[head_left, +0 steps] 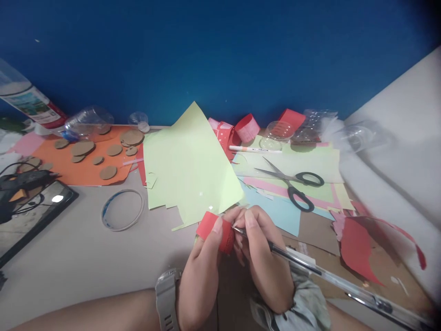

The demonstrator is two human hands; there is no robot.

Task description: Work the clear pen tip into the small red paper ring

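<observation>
Pinched between the thumb and fingers of my left hand (206,257) is a small red paper piece (207,224), with a rounded lower part that bears faint dark marks. My right hand (263,248) grips a clear-barrelled ballpoint pen (310,266) near its tip. The pen's metal point meets or nearly meets the red paper's right side; I cannot tell which. Its long barrel slants down to the lower right. Just beyond both hands lies a large pale green sheet (189,170) with a cut edge. A grey watch (167,294) is on my left wrist.
Black-handled scissors (289,178) and a white marker (255,149) rest on coloured sheets at right. A tape ring (123,210) lies at left, near cardboard discs on orange paper (86,172). Plastic bottle pieces (89,122) line the blue wall (206,55). A black glue gun (20,188) sits far left.
</observation>
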